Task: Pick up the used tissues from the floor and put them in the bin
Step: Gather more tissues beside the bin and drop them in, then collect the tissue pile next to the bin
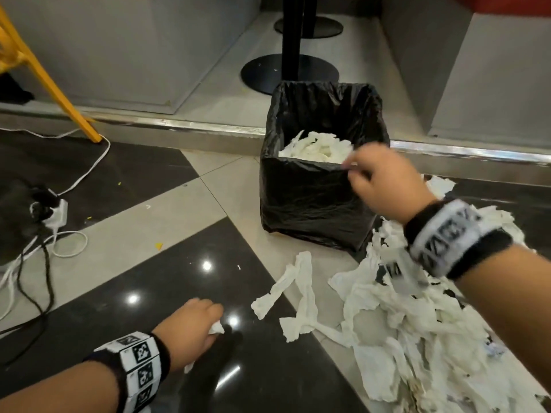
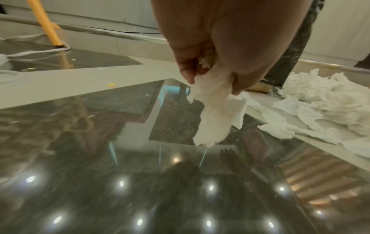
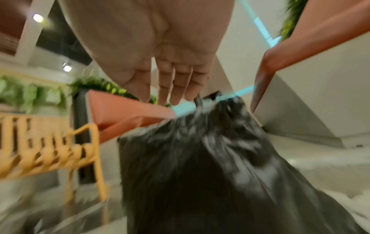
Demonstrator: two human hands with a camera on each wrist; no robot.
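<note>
A square bin (image 1: 310, 201) lined with a black bag stands on the floor, with white tissues (image 1: 319, 149) inside it. My right hand (image 1: 378, 180) hovers at the bin's near right corner, fingers (image 3: 170, 85) straight and empty above the black bag (image 3: 210, 166). My left hand (image 1: 193, 332) is low over the dark tile and grips a crumpled white tissue (image 2: 212, 110) that hangs from its fingers. A big heap of torn tissues (image 1: 417, 323) lies on the floor right of the bin, under my right forearm. Loose strips (image 1: 295, 287) lie nearer the left hand.
A power strip (image 1: 56, 214) with white and black cables lies on the floor at the left. A yellow chair leg (image 1: 59, 93) stands at the back left. A metal-edged step (image 1: 179, 123) runs behind the bin, with black table bases (image 1: 268, 73) beyond.
</note>
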